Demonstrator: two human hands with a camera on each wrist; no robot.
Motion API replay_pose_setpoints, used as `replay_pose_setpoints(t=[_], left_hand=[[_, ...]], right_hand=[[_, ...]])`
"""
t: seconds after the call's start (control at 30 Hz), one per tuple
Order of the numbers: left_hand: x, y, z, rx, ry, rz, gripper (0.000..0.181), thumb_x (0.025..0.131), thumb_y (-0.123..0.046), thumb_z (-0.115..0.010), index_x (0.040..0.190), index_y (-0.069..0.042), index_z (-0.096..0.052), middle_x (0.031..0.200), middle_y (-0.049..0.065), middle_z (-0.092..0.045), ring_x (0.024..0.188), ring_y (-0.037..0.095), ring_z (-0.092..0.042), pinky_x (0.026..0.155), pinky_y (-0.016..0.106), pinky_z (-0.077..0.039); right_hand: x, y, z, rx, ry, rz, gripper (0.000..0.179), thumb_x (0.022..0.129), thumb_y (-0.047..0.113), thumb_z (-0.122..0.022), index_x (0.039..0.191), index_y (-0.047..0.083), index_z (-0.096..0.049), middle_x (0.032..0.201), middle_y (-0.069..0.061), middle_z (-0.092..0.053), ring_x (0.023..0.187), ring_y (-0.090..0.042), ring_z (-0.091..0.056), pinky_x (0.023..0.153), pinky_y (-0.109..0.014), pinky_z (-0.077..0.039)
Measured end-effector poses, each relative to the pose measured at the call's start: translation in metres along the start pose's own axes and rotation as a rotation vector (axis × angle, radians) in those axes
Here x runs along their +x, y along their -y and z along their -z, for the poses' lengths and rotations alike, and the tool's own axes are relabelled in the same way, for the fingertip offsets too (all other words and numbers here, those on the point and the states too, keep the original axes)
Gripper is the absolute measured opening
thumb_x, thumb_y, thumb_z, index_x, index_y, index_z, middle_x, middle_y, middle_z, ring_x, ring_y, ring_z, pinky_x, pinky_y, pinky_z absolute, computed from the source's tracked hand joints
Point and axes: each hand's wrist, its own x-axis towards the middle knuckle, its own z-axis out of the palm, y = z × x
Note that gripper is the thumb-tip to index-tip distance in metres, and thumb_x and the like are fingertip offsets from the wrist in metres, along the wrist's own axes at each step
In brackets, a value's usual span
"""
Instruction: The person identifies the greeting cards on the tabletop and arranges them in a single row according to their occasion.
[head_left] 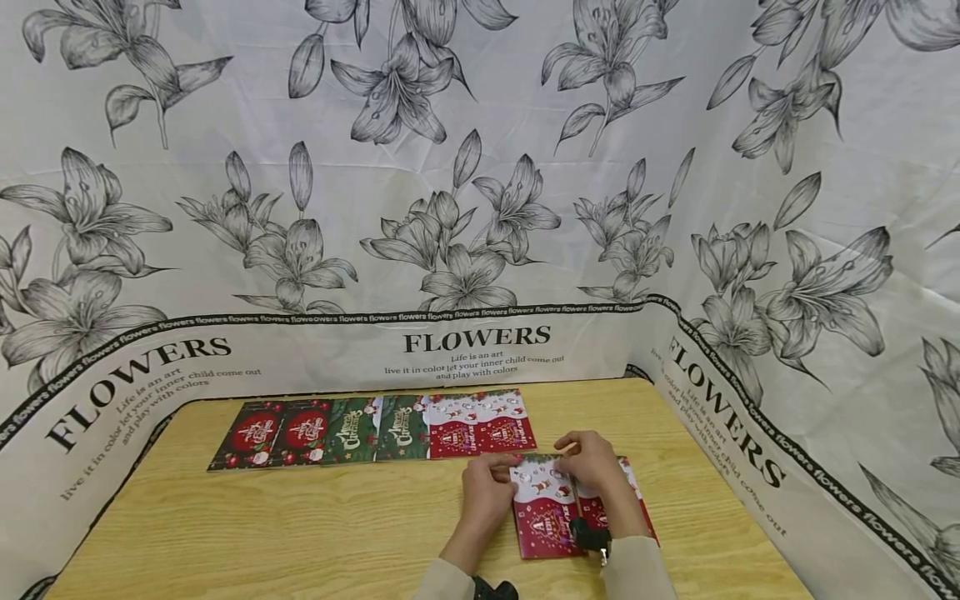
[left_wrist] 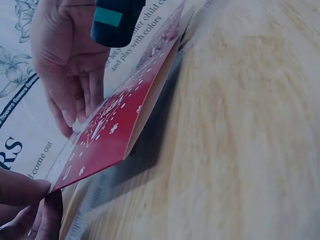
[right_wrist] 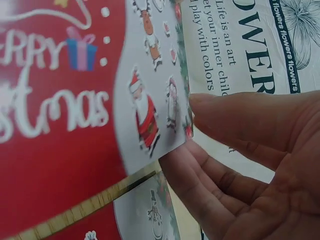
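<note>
A red-and-white Christmas card (head_left: 540,512) is between my hands at the right front of the table. My left hand (head_left: 483,496) pinches its upper left corner between thumb and fingers. At the upper right corner, my right hand (head_left: 594,462) pinches the same card, thumb on the printed face and fingers behind. The left wrist view shows the card (left_wrist: 117,117) tilted, its lower edge raised off the wood. Another red-and-white card (right_wrist: 145,210) lies under and to the right of it, partly covered by the held card and my right arm.
Along the back of the table runs an overlapping row: two dark cards with red circles (head_left: 251,435), two green cards (head_left: 352,429) and two red-and-white cards (head_left: 504,423). A flower-printed cloth (head_left: 480,354) encloses the table (head_left: 300,525) at the back and sides.
</note>
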Motion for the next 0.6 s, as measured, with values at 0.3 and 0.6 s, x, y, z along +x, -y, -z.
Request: replay_pose_setpoints(t=[0.3, 0.6], left_hand=[[0.006, -0.001, 0.011, -0.06, -0.025, 0.048, 0.043, 0.067, 0.023, -0.07, 0.1, -0.002, -0.082, 0.104, 0.009, -0.076, 0.075, 0.013, -0.066, 0.063, 0.027, -0.057], [0.01, -0.003, 0.019, -0.111, -0.049, 0.094, 0.043, 0.07, 0.023, -0.069, 0.106, 0.001, -0.08, 0.105, 0.012, -0.073, 0.08, 0.018, -0.067, 0.063, 0.028, -0.057]], right_hand=[[-0.003, 0.008, 0.0, 0.131, 0.033, 0.026, 0.035, 0.083, -0.009, -0.078, 0.117, -0.002, -0.075, 0.094, -0.012, -0.068, 0.086, -0.026, -0.063, 0.07, -0.037, -0.054], [-0.003, 0.011, -0.003, 0.183, 0.043, 0.034, 0.039, 0.08, -0.009, -0.081, 0.117, 0.002, -0.078, 0.099, -0.012, -0.069, 0.093, -0.027, -0.061, 0.07, -0.034, -0.052]])
